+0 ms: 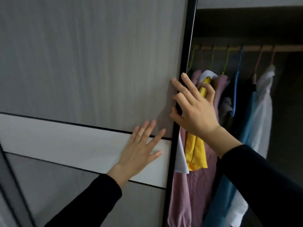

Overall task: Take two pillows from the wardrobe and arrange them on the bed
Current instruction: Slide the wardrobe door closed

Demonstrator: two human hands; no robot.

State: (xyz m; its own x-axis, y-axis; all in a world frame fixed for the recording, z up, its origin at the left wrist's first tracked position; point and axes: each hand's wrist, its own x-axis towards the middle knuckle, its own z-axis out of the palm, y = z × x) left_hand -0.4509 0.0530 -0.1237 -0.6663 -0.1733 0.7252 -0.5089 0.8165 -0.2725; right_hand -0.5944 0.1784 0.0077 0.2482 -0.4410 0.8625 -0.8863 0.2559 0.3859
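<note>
A grey wood-grain sliding wardrobe door (91,63) with a white band across it fills the left of the view. My left hand (141,149) lies flat on the white band, fingers spread. My right hand (195,108) curls its fingers around the door's black right edge (182,89). To the right the wardrobe stands partly uncovered, showing hanging clothes. No pillow is visible.
Inside the wardrobe, pink (193,185), yellow (196,149), blue (246,133) and white (264,102) garments hang on coloured hangers from a wooden rail (255,48). The far right interior is dark. A second dark door frame (9,185) slants at the lower left.
</note>
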